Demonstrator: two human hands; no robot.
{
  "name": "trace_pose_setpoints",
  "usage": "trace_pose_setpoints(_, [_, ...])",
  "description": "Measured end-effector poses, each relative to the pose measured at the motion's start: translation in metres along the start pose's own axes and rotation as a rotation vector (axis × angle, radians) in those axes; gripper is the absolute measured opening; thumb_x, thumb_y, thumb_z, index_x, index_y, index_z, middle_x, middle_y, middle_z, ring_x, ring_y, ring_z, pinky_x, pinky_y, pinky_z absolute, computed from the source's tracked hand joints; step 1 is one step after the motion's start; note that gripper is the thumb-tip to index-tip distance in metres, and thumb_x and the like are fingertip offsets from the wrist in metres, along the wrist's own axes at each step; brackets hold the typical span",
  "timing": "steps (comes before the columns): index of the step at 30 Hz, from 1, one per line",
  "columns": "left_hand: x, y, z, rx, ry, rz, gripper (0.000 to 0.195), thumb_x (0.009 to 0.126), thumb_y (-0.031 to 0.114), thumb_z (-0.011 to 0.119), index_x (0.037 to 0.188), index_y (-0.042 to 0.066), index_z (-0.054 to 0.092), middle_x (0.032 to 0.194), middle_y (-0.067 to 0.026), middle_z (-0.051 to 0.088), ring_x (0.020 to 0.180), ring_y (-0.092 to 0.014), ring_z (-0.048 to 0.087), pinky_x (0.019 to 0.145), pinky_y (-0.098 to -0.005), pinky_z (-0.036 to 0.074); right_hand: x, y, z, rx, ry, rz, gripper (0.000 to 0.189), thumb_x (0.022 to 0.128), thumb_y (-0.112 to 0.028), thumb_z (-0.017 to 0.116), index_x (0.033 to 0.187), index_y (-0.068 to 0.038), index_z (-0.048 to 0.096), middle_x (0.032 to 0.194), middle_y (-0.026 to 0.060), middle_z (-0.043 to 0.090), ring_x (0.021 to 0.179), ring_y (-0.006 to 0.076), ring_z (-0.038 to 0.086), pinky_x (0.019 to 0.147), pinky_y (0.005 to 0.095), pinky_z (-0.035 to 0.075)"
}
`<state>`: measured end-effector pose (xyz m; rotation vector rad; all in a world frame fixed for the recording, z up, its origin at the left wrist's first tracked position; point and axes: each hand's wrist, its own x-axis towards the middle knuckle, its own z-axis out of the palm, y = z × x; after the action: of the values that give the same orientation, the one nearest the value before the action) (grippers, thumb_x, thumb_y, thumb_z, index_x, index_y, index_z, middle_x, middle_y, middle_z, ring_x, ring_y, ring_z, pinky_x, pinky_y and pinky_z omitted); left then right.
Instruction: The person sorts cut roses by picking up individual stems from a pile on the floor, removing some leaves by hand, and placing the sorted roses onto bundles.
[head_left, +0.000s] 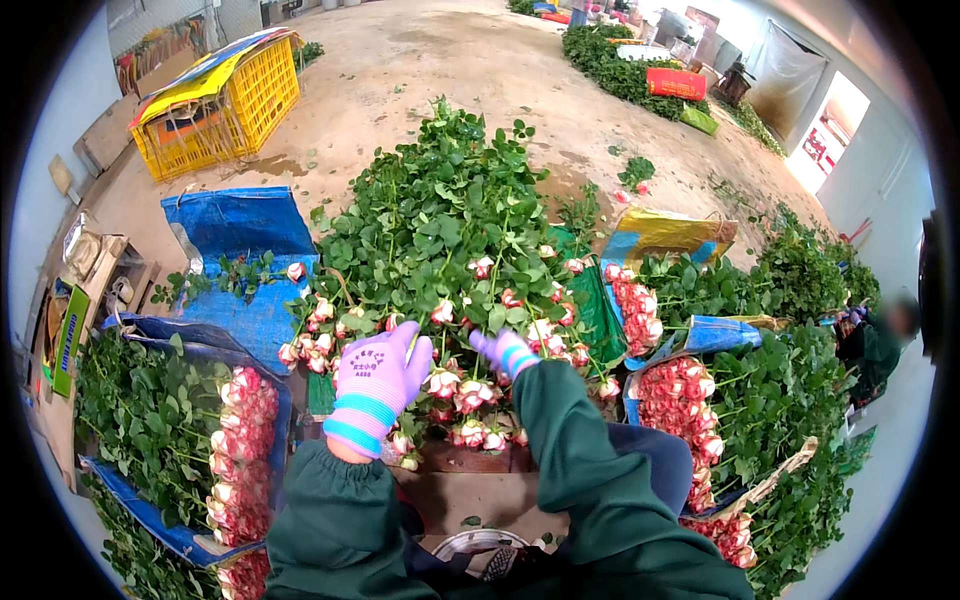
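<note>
A large heap of cut roses with leafy green stems (450, 202) lies before me, its red-and-white blooms (474, 395) towards me. My left hand (381, 375), in a purple glove with blue bands at the cuff, is over the near left blooms with fingers apart; no stem shows in it. My right hand (506, 351), gloved alike, is among the blooms at the heap's near right; its fingers are partly hidden, and whether it grips a stem cannot be told. Packed rose bundles stand in blue wraps at left (244, 450) and right (675, 405).
A blue sheet (244, 307) with a few roses lies left of the heap, a yellow-and-blue wrap (675, 229) right. Farther off are a yellow plastic crate (262, 97) and more foliage (600, 60). A person (874, 345) is at the far right. A round container (480, 538) sits below my arms.
</note>
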<state>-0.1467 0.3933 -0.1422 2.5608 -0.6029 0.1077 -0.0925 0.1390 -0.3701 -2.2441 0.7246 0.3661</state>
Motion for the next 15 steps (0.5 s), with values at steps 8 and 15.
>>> trace_pose_setpoints(8, [-0.003,-0.001,-0.012,0.013,-0.016,0.000,0.029,0.091,0.035,0.052,0.103,0.009,0.058,0.079,-0.0166,0.067,0.075,-0.036,0.064,0.068,-0.0467,0.048,-0.050,-0.033,-0.015,0.692,-0.141,-0.131,0.035,0.089,-0.036,0.056,0.094,-0.001,0.057,0.069,0.0067,0.065,0.051,0.0168,0.058,0.049,0.0329,0.045])
trace_pose_setpoints(15, [-0.014,-0.003,-0.017,0.031,-0.015,0.009,0.028,0.090,0.034,0.052,0.098,0.007,0.058,0.077,-0.0170,0.066,0.075,-0.036,0.064,0.067,-0.0463,0.049,-0.203,-0.146,-0.182,1.147,-0.298,-0.684,0.035,0.095,-0.034,0.056,0.117,-0.006,0.060,0.062,-0.0033,0.052,0.049,0.0039,0.046,0.046,0.0196,0.038])
